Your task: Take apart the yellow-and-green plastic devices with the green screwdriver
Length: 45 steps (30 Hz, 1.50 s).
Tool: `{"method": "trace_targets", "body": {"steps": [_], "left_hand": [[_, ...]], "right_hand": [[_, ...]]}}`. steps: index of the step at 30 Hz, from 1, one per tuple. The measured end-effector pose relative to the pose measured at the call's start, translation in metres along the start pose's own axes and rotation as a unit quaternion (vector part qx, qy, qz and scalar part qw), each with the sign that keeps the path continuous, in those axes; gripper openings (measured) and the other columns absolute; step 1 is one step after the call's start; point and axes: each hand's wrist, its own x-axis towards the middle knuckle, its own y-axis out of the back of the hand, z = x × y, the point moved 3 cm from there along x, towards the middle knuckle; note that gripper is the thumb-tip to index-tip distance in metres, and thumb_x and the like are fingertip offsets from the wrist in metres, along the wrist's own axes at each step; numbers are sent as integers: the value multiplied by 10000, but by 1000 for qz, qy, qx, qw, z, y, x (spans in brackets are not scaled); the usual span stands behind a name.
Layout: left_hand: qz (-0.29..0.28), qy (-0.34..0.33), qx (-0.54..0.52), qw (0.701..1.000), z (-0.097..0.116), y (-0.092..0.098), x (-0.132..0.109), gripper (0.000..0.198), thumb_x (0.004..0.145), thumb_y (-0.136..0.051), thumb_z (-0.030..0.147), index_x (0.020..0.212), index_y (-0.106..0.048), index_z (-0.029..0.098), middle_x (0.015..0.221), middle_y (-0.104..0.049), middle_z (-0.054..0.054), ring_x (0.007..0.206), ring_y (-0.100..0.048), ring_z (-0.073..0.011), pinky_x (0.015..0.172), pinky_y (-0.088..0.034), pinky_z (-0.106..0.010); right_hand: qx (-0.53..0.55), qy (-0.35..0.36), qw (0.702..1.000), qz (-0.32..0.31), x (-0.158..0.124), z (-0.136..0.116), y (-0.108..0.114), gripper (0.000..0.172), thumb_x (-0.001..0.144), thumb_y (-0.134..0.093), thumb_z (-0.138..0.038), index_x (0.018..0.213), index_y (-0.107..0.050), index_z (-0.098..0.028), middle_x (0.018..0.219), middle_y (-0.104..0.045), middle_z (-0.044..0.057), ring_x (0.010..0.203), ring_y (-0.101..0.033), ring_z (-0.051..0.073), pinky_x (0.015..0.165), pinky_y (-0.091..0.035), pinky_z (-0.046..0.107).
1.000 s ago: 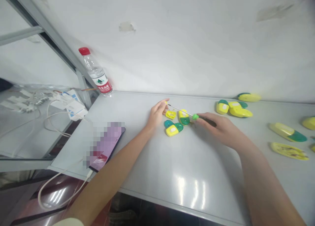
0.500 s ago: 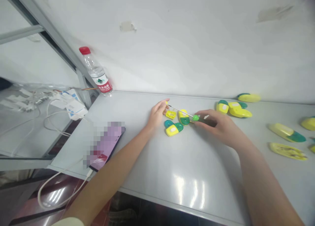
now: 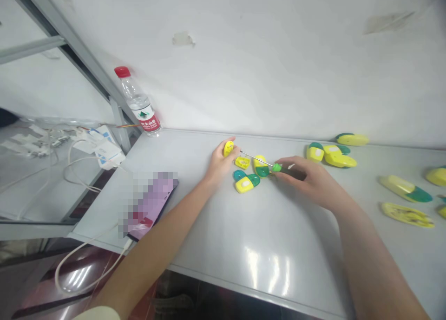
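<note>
— Left hand (image 3: 218, 164), status?
— Closed in a fingertip pinch on a small yellow piece (image 3: 228, 148). It is held just above the table (image 3: 223, 245), on the far side of the work area.
— Right hand (image 3: 310, 179)?
— Wrapped round a screwdriver (image 3: 277, 167). Dark handle in the fist, green collar showing, thin metal shaft pointing left toward the small yellow piece. Tip is close to it; contact cannot be told.
— What lies under the shaft?
— Three items on the table between the hands. Yellow tray part (image 3: 242, 162) sits just below the left fingertips. Yellow-and-green shell (image 3: 260, 166) is beside it, directly under the shaft. Teal-and-yellow shell (image 3: 245, 181) is nearest the person, touching or nearly touching the other shell.
— Surroundings?
— Cluster of shells (image 3: 331, 154), same colours, to the right near the wall. Long shell (image 3: 406, 187) toward the right edge, well apart from the hands. Water bottle (image 3: 139, 105), red cap, upright at the table's far left corner. Phone (image 3: 149, 201) on the left edge, screen blurred out. White cable (image 3: 83, 259) loops below the table from its near end.
</note>
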Motion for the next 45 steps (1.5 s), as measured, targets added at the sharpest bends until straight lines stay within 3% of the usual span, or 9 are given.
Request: {"method": "trace_targets", "body": {"steps": [8, 13, 24, 45], "left_hand": [[26, -5, -22, 999, -3, 2, 2, 444, 840, -719, 283, 1276, -671, 211, 898, -604, 14, 737, -523, -84, 776, -450, -232], [29, 2, -25, 999, 0, -1, 1, 442, 824, -697, 269, 1262, -666, 220, 1011, -643, -10, 763, -534, -95, 775, -454, -254], [-32, -2, -41, 999, -1, -3, 1, 455, 956, -519, 445, 1281, -686, 174, 1019, -662, -48, 853, -559, -127, 787, -453, -250], [-35, -6, -43, 998, -3, -3, 2, 429, 949, -523, 413, 1245, -713, 168, 978, -658, -49, 833, -562, -130, 786, -447, -256]], "right_hand": [[-13, 0, 1000, 15, 0, 2, 3, 405, 901, -676, -591, 1114, -748, -254, 1068, -773, 88, 824, -706, 254, 711, -557, 398], [-19, 29, 998, 47, -1, -3, 6, 413, 919, -662, -593, 1128, -755, -250, 1061, -783, 92, 843, -713, 262, 738, -557, 407], [-9, 59, 998, 19, -1, -7, 2, 367, 957, -650, -562, 1144, -748, -263, 1123, -780, 86, 898, -710, 256, 760, -551, 393], [2, 38, 999, 0, -2, -6, 3, 390, 953, -646, -579, 1153, -745, -258, 1152, -774, 90, 948, -706, 268, 795, -548, 397]]}}
